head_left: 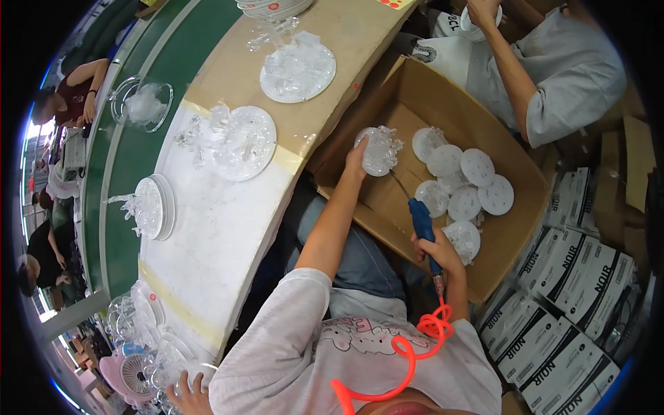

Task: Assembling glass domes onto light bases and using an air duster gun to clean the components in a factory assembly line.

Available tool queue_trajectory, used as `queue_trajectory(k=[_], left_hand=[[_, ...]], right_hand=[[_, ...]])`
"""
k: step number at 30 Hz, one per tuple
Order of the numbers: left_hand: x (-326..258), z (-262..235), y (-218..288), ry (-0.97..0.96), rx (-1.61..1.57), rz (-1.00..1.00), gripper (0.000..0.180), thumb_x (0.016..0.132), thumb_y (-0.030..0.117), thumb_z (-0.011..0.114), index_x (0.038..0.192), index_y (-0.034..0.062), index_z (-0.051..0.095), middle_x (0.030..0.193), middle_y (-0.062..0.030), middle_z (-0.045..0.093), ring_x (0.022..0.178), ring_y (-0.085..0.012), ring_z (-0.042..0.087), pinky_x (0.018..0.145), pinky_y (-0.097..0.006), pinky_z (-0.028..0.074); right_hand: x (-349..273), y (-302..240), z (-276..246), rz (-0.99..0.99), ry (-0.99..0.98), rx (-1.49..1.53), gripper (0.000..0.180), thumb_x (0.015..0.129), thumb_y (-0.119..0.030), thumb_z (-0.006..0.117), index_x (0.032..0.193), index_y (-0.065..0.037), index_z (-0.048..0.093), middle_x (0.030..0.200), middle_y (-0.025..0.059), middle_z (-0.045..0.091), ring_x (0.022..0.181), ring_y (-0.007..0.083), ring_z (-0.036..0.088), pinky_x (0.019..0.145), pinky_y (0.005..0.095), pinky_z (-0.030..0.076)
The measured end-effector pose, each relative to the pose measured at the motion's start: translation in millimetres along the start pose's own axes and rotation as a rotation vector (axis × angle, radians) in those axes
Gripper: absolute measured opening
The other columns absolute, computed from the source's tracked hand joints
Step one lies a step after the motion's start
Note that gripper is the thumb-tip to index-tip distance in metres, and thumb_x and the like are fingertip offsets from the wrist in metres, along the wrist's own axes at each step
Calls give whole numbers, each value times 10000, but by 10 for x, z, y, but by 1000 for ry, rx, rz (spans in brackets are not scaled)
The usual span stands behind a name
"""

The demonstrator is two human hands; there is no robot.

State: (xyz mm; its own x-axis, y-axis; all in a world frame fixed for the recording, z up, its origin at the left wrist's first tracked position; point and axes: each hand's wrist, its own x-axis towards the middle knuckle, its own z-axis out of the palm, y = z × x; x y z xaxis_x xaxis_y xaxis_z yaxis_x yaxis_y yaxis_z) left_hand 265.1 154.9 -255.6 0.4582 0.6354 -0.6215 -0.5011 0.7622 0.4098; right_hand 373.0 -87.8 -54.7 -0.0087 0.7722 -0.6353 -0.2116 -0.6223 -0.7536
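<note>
My left hand (355, 160) is closed on the edge of a round, clear-and-white plastic disc (377, 153) with small clear parts clustered on it, held over an open cardboard box (370, 197). In my right hand (443, 253) is a blue air blow gun (422, 220), its thin metal nozzle pointing up and left, with the tip close to the lower rim of the disc. A red coiled hose (434, 322) runs from its rear end down across my shirt. Several similar white discs (465, 203) lie in the box, some overlapping, to the right of the held one.
Left of me a long worktable (207, 228) carries disc stacks (158, 207) and loose clear parts (197, 142); a green conveyor belt (124, 187) runs beyond. A co-worker's hand (190, 394) shows at lower left; another person (553, 76) sits upper right. Printed cartons (574, 270) stand right.
</note>
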Motion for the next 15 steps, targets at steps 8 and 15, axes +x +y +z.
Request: queue_trajectory(k=[8, 15], left_hand=[[-804, 696, 164, -186, 270, 110, 261, 818, 135, 595, 1040, 0, 567, 957, -81, 612, 847, -172, 594, 758, -314, 487], [-2977, 1370, 1112, -163, 235, 272, 343, 848, 185, 568, 1136, 13, 495, 1038, -66, 571, 932, -153, 553, 823, -298, 445]], right_hand=[[-759, 123, -81, -274, 146, 552, 437, 673, -115, 533, 1081, 13, 441, 711, 97, 487, 601, 190, 454, 626, 368, 420], [-795, 221, -307, -429, 308, 639, 385, 671, -188, 509, 1002, -15, 415, 758, 87, 438, 633, 193, 428, 683, 337, 375]])
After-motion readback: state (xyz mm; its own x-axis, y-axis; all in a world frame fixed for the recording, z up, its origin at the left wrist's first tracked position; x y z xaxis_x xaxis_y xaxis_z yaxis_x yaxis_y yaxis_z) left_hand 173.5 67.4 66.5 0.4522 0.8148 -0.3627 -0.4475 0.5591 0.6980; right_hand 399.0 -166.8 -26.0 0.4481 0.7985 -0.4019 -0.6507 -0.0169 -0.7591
